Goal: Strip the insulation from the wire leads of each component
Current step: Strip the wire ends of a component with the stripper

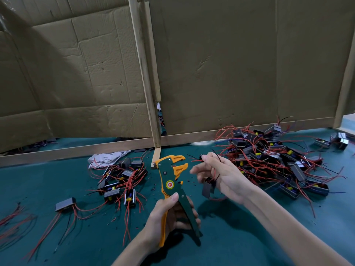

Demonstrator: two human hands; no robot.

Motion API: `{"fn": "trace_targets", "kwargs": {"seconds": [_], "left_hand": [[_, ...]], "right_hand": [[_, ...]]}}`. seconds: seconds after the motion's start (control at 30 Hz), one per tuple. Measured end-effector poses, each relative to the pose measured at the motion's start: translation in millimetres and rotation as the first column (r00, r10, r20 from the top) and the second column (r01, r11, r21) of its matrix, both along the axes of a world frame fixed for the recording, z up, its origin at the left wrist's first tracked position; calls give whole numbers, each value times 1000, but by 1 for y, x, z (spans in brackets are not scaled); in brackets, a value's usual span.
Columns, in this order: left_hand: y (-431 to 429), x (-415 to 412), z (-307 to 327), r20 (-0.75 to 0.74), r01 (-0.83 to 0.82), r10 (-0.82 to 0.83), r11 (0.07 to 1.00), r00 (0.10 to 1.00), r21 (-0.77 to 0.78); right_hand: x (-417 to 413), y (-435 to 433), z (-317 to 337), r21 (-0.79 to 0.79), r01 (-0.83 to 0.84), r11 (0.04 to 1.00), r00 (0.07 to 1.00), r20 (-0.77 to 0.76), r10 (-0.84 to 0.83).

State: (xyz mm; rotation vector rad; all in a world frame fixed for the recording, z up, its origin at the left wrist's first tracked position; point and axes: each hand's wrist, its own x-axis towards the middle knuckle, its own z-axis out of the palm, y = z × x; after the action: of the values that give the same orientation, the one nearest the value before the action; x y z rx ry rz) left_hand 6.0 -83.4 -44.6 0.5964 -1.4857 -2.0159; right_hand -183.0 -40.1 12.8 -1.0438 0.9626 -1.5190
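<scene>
Black component (208, 189) dangles by red and black leads (196, 160) beside open-jawed stripper (172, 175).

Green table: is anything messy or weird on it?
Yes: tiny black crumbs lie scattered over the green felt table around the yellow-and-green wire stripper, likely snipped insulation. A crumpled white rag sits by the wooden rail, and the brown cardboard wall has a gap at its seam.

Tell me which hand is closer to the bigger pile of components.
Right. The right hand, holding a component, is just beside the pile; the left hand, gripping the wire stripper, is farther off, nearer the person.
</scene>
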Motion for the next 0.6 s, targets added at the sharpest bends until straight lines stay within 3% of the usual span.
{"fn": "trace_targets", "kwargs": {"seconds": [0.4,0.6], "left_hand": [[-3,0,-4,60,39,-37,998,997,-38],[0,0,-4,86,-36,35,999,996,11]], "right_hand": [[3,-1,-3,27,-23,999,1000,3,23],[5,-2,-4,21,-18,1000,1000,17,18]]}}
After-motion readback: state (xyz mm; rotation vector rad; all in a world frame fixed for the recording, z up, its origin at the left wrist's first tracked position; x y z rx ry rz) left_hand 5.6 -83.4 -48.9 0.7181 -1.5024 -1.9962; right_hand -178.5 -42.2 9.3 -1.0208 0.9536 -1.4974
